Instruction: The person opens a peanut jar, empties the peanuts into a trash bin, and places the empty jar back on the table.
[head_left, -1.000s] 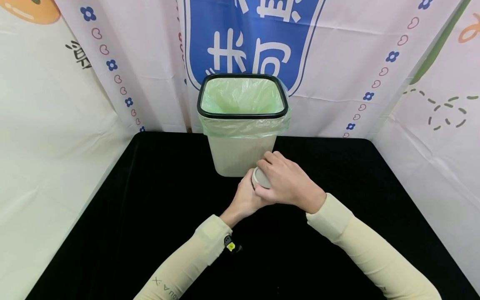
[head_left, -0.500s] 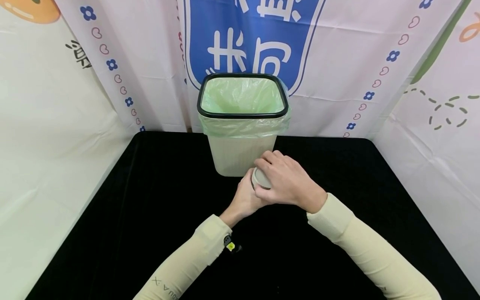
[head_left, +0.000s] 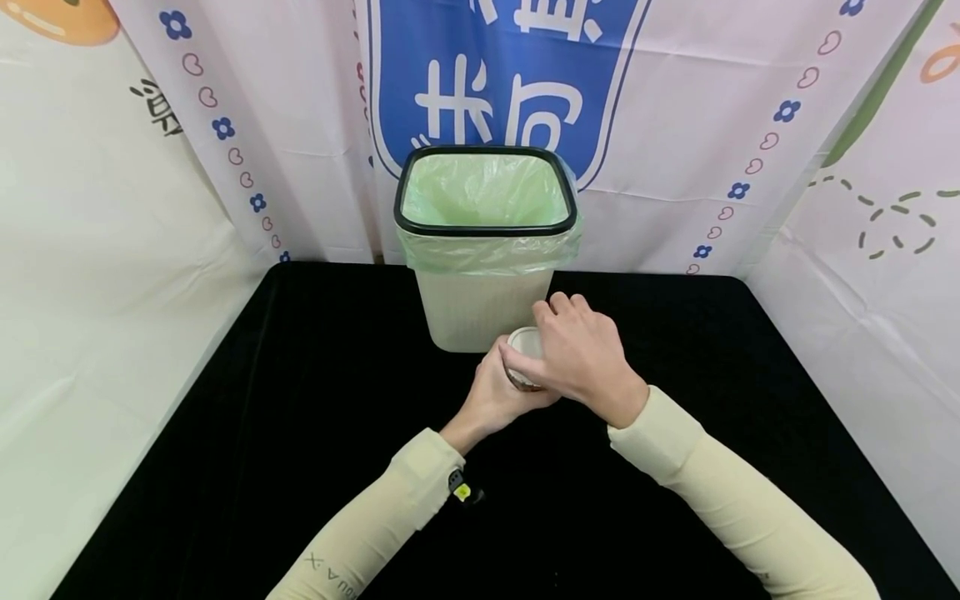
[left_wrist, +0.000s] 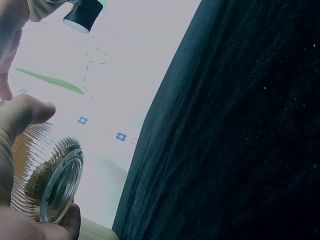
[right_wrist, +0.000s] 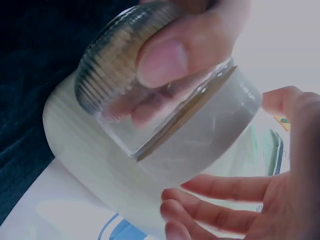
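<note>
A ribbed glass jar (right_wrist: 107,75) with something brown inside is held tilted in front of the bin. My left hand (head_left: 489,396) grips its glass body, with the thumb (right_wrist: 167,62) across the side. The jar's off-white lid (head_left: 528,340) faces up towards the head camera; in the left wrist view the clear jar base (left_wrist: 64,185) shows. Over the lid is my right hand (head_left: 587,354), its thumb against the lid's edge. Its other fingers (right_wrist: 220,215) are loosely spread near the opposite side, apart from a firm hold.
Behind the hands stands an off-white bin (head_left: 480,304) with a black rim and a pale green liner. It stands on a black-covered table (head_left: 337,350), near the back. Printed white cloths (head_left: 660,125) enclose the back and sides.
The right hand has loosened from the lid and turned, its fingers lifting to the right, so more of the lid shows. The left hand and jar have stayed nearly in place.
</note>
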